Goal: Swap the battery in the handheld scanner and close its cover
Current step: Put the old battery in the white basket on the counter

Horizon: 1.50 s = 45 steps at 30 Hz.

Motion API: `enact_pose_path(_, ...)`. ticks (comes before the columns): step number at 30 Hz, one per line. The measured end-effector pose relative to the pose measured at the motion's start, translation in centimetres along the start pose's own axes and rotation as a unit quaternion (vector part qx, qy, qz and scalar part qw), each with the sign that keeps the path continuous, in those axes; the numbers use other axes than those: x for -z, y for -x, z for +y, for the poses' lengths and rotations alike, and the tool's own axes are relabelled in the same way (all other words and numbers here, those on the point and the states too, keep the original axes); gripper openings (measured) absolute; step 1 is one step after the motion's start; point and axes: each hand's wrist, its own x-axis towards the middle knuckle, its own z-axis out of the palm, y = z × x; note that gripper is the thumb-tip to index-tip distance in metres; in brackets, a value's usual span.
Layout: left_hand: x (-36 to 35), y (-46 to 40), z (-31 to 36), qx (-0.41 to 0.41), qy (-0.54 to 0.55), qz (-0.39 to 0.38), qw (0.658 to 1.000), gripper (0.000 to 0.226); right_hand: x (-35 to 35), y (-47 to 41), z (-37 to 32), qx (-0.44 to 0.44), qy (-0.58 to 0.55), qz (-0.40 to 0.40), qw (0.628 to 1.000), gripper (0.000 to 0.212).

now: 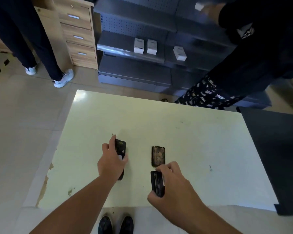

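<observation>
A black handheld scanner [120, 146] lies lengthwise on the pale green table [184, 132], back side up, with its compartment showing. My left hand [111, 159] grips it from the left and covers its middle. My right hand [174, 186] holds a flat black battery [157, 183] by its edges, just above the table near the front edge. A worn dark cover [158, 156] lies flat on the table just beyond the battery, apart from both hands.
Two people stand beyond the table, one at far left [41, 48], one at right [243, 65]. Dark metal shelving [134, 68] holds small white boxes [145, 46]. A wooden drawer unit [78, 34] stands left of it. A black surface [277, 149] adjoins the table's right edge.
</observation>
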Motion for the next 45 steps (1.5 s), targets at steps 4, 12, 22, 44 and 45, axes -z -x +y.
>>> enact_pose_path(4,-1.0,-0.2,-1.5,-0.002,-0.084,0.022,0.996,0.089,-0.8,-1.0,0.7,-0.017,-0.001,0.006,1.000,0.031)
enact_pose_path(12,-0.3,-0.6,-1.6,-0.069,-0.177,0.054,0.980,0.088,-0.4,-2.1,2.1,-0.006,0.005,0.050,0.999,0.041)
enact_pose_path(22,-0.2,9.5,11.0,-0.384,-0.155,-0.031,0.910,0.053,3.7,-0.6,9.7,-0.037,0.047,0.101,0.993,0.041)
enact_pose_path(44,-26.3,28.4,46.5,-0.397,-0.218,-0.034,0.891,0.059,23.9,10.2,52.8,-0.055,0.017,0.181,0.982,0.049)
enact_pose_path(45,-27.7,28.9,48.0,-0.400,-0.220,-0.037,0.889,0.057,24.6,10.4,54.7,-0.056,0.011,0.181,0.982,0.049)
